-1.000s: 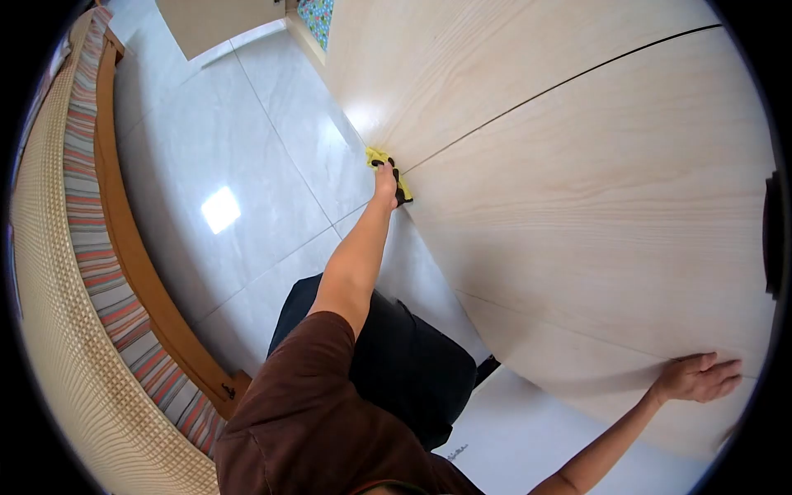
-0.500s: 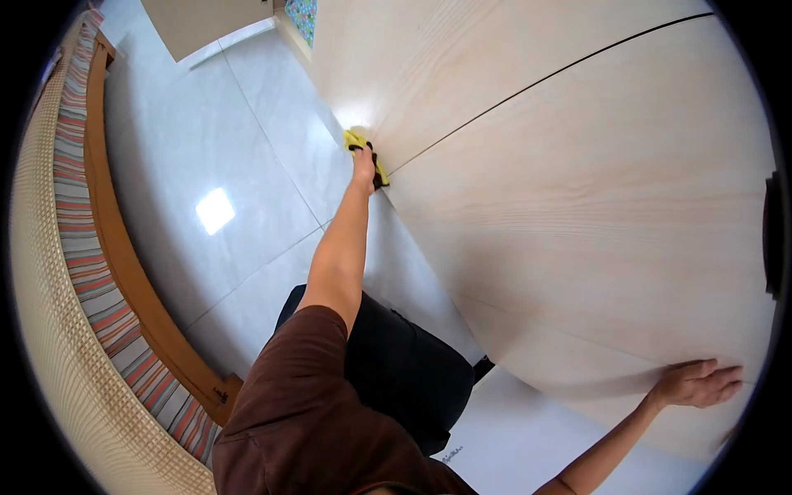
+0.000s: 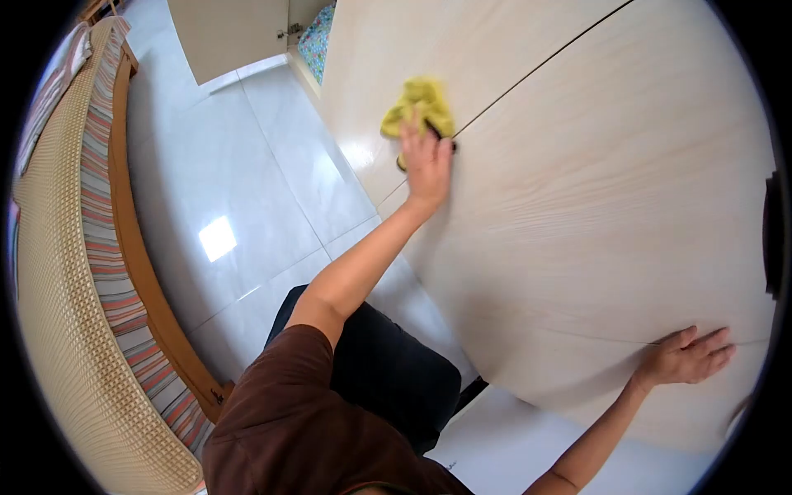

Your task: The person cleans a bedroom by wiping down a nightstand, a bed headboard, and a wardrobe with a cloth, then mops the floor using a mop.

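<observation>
Head view shows one yellow cloth under the outstretched left hand, right hand splayed, empty.

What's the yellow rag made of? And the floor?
The rag: probably soft, dull fabric, maybe microfibre, since it bunches in loose folds; blur hides the weave. The floor: likely glossy ceramic or stone tile, showing straight joints and a bright reflection.

Left hand outstretched, perhaps flattened; right hand splayed
</observation>
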{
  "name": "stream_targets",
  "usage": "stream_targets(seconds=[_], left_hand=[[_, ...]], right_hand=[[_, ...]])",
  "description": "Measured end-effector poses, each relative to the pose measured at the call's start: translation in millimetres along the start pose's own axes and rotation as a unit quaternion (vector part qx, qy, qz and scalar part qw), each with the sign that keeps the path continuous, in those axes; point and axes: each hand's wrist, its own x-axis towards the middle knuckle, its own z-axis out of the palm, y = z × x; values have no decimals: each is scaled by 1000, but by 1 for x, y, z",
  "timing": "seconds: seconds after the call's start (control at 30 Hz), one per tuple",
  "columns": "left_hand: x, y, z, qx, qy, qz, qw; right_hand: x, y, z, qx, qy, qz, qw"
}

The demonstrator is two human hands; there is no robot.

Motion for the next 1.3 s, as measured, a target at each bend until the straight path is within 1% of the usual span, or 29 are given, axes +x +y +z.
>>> stream_targets(seconds=[0.03,0.07,0.13,0.17,0.23,0.3,0.37,0.43,0.53,0.57,0.63,0.73,0.83,0.93,1.0,1.07,1.17,1.2,1.27,1.3], left_hand=[[19,28,-5,1,-16,57,998],[35,46,-9,10,-12,90,996],[68,64,-9,28,-5,154,988],[81,53,-6,36,32,138,989],[102,2,3,51,104,107,987],[99,-67,-2,122,31,-63,990],[69,-91,-20,103,-18,-147,984],[27,-119,-17,130,-16,-132,983],[13,-80,-21,88,-43,-113,989],[16,-65,-21,70,-20,-41,997],[35,-41,-19,96,2,51,994],[66,-44,-23,138,3,31,990],[77,-44,-33,115,-23,-26,993],[76,-38,-41,195,-33,49,979],[77,-28,-39,226,-21,54,972],[75,-28,-38,243,-15,53,969],[70,-46,-38,186,-22,-16,982],[66,-56,-36,187,-20,-37,981],[61,-70,-34,204,-15,-17,979],[65,-62,-38,211,-13,-7,977]], right_hand=[[0,-1,1,1,2,3,1000],[-1,-1,1,3,3,5,1000],[-1,-3,1,7,4,9,1000],[-1,-3,1,9,2,11,1000],[0,-4,-1,10,-7,14,1000],[2,-6,-1,12,-6,9,1000],[4,-6,-1,9,-1,10,1000],[-1,-7,0,-1,-3,26,1000],[3,-9,-3,10,6,27,1000],[4,-10,-4,14,9,27,999],[6,-14,-5,24,15,27,999],[3,-9,-4,7,4,17,1000],[1,-6,-2,2,2,18,1000],[5,-10,-3,2,14,24,1000],[9,-16,-5,5,20,31,999],[8,-17,-7,7,17,31,999],[11,-16,-7,7,17,25,1000],[10,-17,-7,6,17,27,999],[12,-18,-6,9,19,30,999],[12,-18,-8,11,19,30,999]])
